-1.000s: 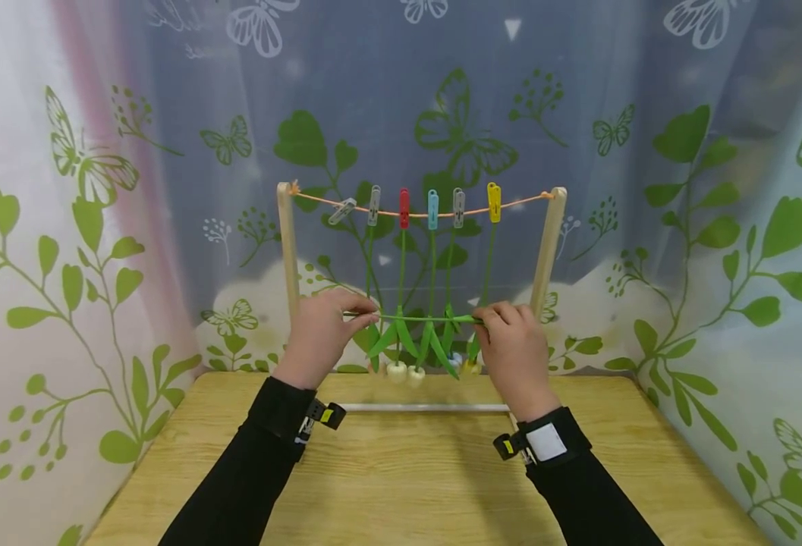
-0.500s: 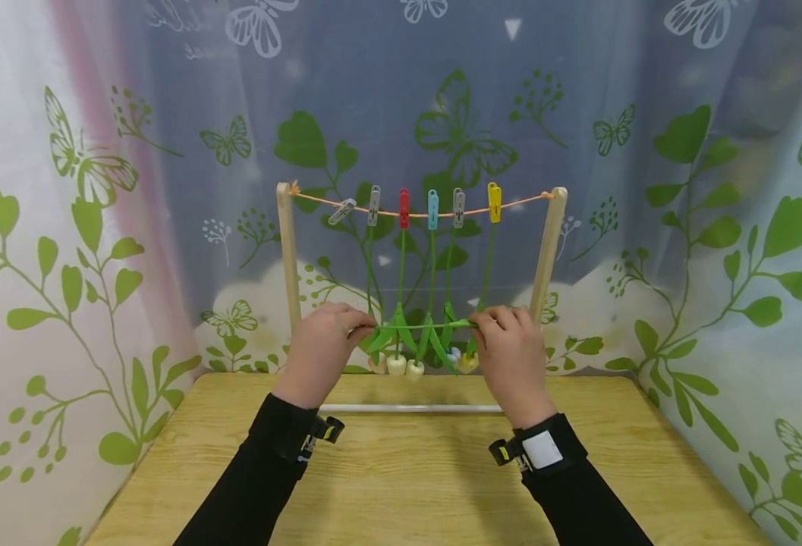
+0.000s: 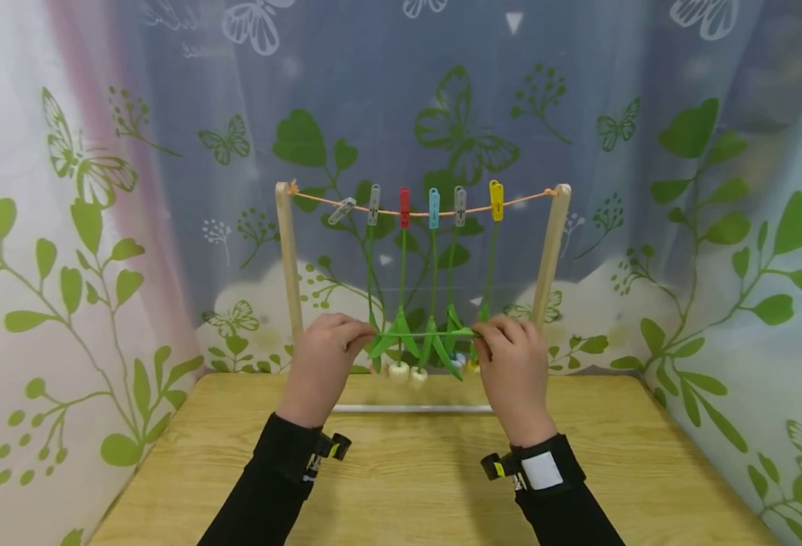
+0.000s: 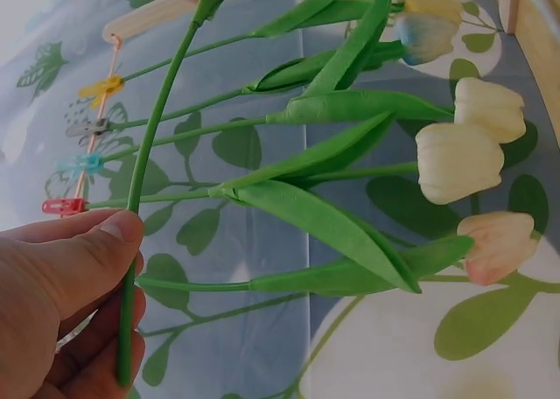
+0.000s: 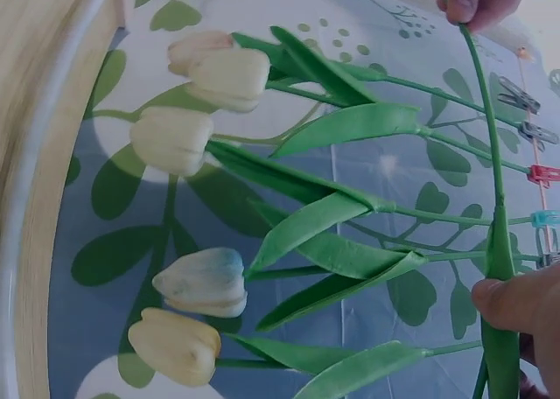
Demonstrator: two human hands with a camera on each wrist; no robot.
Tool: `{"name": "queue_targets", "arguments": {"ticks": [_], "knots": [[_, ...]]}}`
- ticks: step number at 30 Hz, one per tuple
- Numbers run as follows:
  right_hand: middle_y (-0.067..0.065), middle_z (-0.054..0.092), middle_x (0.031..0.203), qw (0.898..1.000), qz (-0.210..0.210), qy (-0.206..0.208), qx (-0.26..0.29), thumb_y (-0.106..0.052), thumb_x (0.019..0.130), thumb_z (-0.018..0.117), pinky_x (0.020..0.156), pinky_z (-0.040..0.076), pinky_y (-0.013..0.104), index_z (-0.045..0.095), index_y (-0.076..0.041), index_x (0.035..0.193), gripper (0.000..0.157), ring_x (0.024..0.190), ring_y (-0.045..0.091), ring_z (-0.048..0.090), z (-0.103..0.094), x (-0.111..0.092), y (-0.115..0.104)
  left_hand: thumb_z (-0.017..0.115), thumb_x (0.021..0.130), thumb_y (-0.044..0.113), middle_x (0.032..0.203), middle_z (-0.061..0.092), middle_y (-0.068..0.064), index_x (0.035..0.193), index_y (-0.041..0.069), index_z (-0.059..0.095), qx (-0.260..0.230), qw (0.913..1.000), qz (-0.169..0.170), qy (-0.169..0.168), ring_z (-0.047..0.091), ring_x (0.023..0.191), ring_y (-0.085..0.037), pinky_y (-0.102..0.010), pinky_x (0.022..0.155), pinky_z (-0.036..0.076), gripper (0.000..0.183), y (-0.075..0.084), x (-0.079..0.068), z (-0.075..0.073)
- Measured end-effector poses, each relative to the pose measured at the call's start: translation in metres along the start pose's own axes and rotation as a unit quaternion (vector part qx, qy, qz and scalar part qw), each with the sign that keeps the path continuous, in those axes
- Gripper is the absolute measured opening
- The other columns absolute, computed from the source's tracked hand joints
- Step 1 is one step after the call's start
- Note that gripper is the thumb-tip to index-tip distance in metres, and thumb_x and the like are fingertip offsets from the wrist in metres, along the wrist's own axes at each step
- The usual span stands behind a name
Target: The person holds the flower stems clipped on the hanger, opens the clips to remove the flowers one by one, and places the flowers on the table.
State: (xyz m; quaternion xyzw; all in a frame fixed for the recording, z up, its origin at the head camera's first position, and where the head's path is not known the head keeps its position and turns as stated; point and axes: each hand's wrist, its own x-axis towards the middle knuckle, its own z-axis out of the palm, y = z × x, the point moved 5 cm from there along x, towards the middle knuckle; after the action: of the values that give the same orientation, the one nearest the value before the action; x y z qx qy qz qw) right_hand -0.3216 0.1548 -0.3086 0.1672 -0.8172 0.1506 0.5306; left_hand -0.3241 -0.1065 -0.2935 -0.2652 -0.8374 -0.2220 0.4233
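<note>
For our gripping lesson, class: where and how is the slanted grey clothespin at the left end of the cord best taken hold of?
Probably pinch the slanted grey clothespin by its lower end, coming from below left: its upper end sits at the orange cord, while the lower juts free. The next upright grey clothespin stands close on its right.

One slim green flower stem point(image 4: 153, 136), smooth, nearly straight, held roughly level in front of the hanging tulips point(image 3: 399, 371), above the counter point(image 3: 401, 485). My left hand point(image 3: 322, 364) pinches near its bare end; my right hand point(image 3: 515, 371) grips its green leaf point(image 5: 499, 263).
</note>
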Motion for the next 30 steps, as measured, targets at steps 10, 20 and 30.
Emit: {"name": "queue_targets", "arguments": {"ticks": [10,20,30], "knots": [[0.014,0.074,0.1,1.0,0.012,0.016,0.009,0.0,0.083,0.087,0.08,0.053,0.05,0.082,-0.006,0.097,0.016,0.089,0.037,0.063,-0.007,-0.012,-0.003,0.081,0.09,0.012,0.093,0.072,0.001,0.101,0.015,0.083,-0.006,0.9997,-0.01,0.023,0.068,0.087,-0.018,-0.025,0.075,0.058,0.011,0.003,-0.018,0.008],[0.012,0.074,0.096,0.999,0.02,0.036,0.023,0.002,0.081,0.086,0.075,0.052,0.048,0.083,-0.005,0.093,0.014,0.084,0.035,0.061,-0.011,-0.017,-0.012,0.081,0.09,0.013,0.094,0.074,0.0,0.1,0.015,0.083,-0.006,0.999,-0.024,0.038,0.068,0.089,-0.02,-0.029,0.078,0.059,0.01,0.004,-0.034,0.005],[0.013,0.074,0.096,0.999,0.016,0.032,0.019,0.001,0.082,0.086,0.076,0.052,0.047,0.083,-0.004,0.094,0.013,0.085,0.035,0.061,-0.011,-0.012,-0.016,0.083,0.087,0.011,0.091,0.074,-0.001,0.096,0.014,0.084,0.007,0.9984,-0.02,0.053,0.068,0.087,-0.022,-0.03,0.072,0.061,0.009,0.004,-0.03,-0.002]]}}
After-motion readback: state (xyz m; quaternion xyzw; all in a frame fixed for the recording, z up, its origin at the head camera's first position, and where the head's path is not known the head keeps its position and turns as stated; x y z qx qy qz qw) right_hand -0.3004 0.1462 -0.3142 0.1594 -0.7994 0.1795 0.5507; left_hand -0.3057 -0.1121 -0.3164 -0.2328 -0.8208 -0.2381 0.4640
